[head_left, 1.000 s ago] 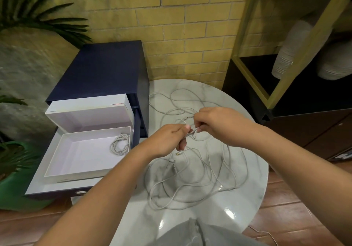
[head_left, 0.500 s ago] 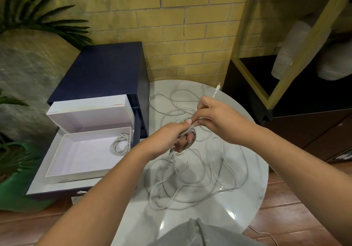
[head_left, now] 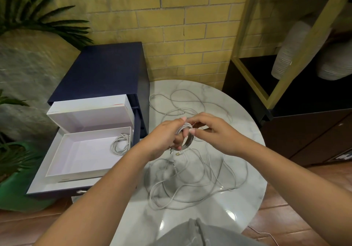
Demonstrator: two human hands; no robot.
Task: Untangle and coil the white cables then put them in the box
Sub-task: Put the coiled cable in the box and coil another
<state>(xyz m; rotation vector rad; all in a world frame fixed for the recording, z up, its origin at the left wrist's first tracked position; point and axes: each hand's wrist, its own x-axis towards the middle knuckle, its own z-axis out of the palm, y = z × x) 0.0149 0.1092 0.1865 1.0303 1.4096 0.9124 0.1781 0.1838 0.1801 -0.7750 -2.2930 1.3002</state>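
Midway, both hands work a cable coil over the round table.

Left hand (head_left: 167, 137) has its fingers (head_left: 179, 141) closed through a small coil (head_left: 187, 134) of white cable, gripping it above the table (head_left: 247, 198); the right hand (head_left: 215, 131) sits just beside it, thumb and forefinger pinched near the coil's top, though whether they grip the strand cannot be told. Loose cables (head_left: 190, 184) lie tangled on the marble below and behind the hands, one plug (head_left: 178, 153) dangling just under the coil. To the left, the open white box (head_left: 76, 175) rests on a pulled-out blue drawer (head_left: 38, 188), with one finished coil (head_left: 120, 144) lying in its far right corner.
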